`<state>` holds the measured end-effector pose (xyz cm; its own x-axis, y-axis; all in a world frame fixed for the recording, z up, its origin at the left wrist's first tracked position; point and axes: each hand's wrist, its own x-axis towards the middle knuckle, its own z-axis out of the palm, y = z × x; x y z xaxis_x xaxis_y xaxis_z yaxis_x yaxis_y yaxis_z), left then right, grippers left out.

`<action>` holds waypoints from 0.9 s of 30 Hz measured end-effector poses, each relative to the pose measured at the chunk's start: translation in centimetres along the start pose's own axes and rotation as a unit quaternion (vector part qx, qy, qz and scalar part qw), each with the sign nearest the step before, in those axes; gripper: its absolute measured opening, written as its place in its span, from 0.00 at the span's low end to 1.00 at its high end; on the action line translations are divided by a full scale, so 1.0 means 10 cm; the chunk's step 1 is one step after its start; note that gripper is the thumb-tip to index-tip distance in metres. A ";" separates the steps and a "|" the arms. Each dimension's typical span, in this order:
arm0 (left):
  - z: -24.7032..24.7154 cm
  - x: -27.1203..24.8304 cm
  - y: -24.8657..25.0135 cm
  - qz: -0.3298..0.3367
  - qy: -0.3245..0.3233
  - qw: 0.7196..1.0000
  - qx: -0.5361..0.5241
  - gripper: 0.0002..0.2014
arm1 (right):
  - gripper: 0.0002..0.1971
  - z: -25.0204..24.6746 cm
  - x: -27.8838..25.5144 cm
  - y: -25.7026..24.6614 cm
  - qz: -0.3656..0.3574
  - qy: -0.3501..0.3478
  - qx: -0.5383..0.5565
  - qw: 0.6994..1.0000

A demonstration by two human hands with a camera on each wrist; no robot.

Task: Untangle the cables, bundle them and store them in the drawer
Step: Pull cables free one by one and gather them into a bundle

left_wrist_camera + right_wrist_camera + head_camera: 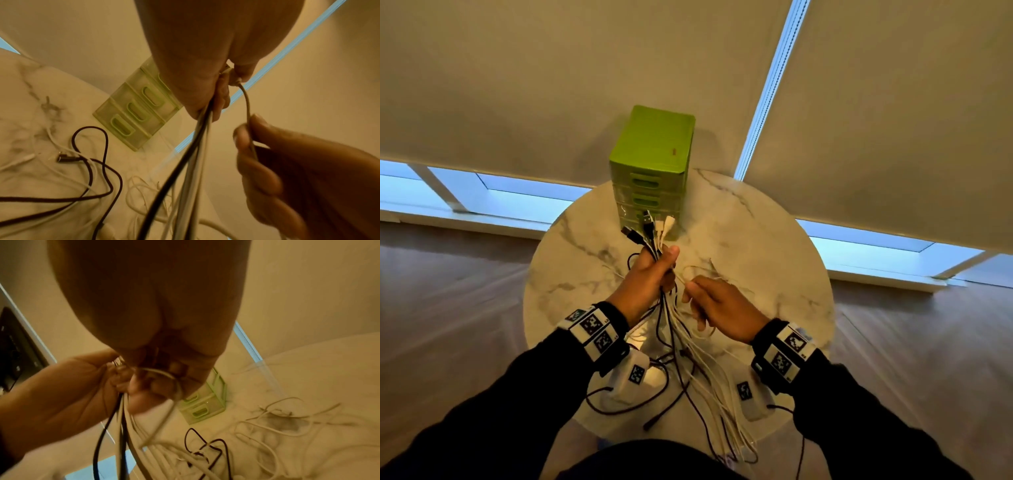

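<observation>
My left hand [654, 270] grips a bunch of black and white cables [674, 329] above the round marble table [774, 240]. Their USB plugs [650, 224] stick up out of my fist. The loose ends hang down over the near table edge. Just to the right, my right hand [700, 294] pinches one thin white cable [247, 104] between thumb and forefinger; that cable runs up to my left thumb. A green drawer unit [654, 161] stands at the table's far side with its drawers closed. More slack cable [267, 431] lies on the tabletop.
Roller blinds [551, 85] cover the windows behind the table. Wooden floor [448, 291] surrounds the table. A black cable loop with a plug [86, 159] lies on the marble left of the drawers. A dark screen [14, 347] shows at the far left in the right wrist view.
</observation>
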<state>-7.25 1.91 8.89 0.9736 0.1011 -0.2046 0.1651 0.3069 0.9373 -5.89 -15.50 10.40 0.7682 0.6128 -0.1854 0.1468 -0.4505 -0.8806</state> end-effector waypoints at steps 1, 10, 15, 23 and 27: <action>0.00 0.01 0.01 0.001 0.003 1.000 -0.003 0.08 | 0.16 -0.01 -0.02 0.02 -0.003 0.003 -0.005 1.000; 0.15 -0.02 0.03 -0.037 -0.024 0.998 -0.053 0.25 | 0.13 -0.15 -0.06 -0.16 -0.089 0.209 -0.082 0.970; 0.26 -0.05 -0.01 -0.016 -0.049 0.999 -0.008 0.16 | 0.11 -0.12 0.00 -0.16 -0.107 0.156 -0.219 0.957; 0.28 -0.08 0.01 0.003 -0.002 1.000 0.023 0.21 | 0.14 -0.03 0.01 -0.18 -0.084 0.097 -0.134 0.983; 0.19 0.02 0.07 0.018 0.026 0.999 -0.032 0.20 | 0.21 0.04 -0.08 -0.13 -0.007 -0.033 0.034 0.999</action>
<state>-6.64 0.32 10.07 0.9692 0.1610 -0.1861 0.1174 0.3621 0.9247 -6.93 -15.18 11.50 0.7226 0.6620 -0.1989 0.1129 -0.3969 -0.9109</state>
